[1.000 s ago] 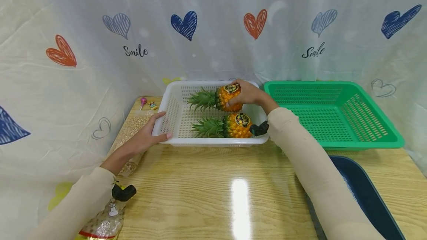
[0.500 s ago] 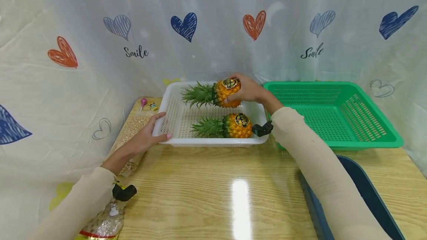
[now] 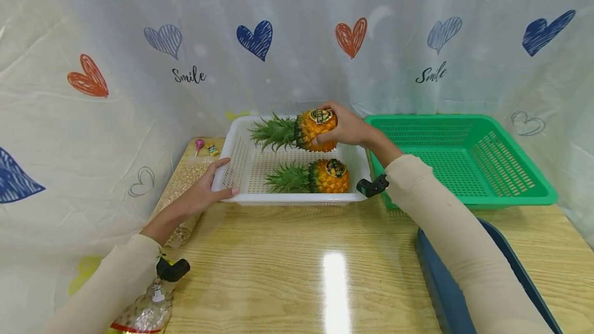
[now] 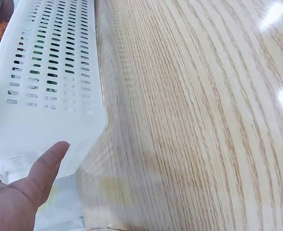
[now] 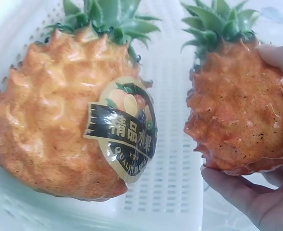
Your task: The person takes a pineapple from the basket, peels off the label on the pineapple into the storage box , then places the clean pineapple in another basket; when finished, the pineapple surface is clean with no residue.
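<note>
Head view: right hand [image 3: 349,129] grips 1 pineapple [image 3: 315,130] above the white basket's [image 3: 241,161] far edge. Left hand [image 3: 204,192] clasps its near-left corner. Another pineapple [image 3: 327,176] lies inside; green basket [image 3: 464,169] sits just right.

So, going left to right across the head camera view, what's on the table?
Clear bag of pale kernels → left hand → white perforated plastic basket → lifted orange pineapple → right hand → green perforated plastic basket.
</note>
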`<state>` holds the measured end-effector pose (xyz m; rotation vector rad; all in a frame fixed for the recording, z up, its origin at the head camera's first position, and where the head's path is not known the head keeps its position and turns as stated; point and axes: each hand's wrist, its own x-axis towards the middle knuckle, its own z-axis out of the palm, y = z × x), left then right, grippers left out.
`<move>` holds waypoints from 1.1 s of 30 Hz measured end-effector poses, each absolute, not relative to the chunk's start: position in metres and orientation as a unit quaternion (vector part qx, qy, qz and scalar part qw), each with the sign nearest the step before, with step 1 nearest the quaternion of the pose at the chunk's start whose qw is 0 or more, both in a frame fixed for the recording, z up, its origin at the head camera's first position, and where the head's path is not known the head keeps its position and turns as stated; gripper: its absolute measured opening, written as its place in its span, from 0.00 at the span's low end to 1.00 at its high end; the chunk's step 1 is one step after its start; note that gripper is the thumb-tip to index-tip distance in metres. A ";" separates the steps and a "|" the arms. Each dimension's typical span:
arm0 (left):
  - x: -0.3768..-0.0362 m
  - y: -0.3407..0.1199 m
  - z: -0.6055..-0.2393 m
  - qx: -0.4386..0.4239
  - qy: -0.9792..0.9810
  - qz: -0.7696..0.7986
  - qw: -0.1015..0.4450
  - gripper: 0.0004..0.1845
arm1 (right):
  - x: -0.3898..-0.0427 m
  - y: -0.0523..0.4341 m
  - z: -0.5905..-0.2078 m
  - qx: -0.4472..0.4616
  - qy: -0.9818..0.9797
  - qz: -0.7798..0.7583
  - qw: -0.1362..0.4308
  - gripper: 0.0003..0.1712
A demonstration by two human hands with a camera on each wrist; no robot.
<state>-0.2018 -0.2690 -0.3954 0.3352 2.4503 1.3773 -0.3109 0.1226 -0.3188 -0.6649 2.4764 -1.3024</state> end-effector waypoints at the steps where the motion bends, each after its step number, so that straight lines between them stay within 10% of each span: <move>1: -0.202 -0.269 -0.395 0.117 0.855 0.482 0.155 0.48 | -0.310 0.123 -0.319 -0.231 0.851 -0.452 0.132 0.49; 33: -0.200 -0.269 -0.392 0.118 0.857 0.476 0.158 0.48 | -0.241 0.144 -0.307 -0.249 0.820 -0.506 0.095 0.49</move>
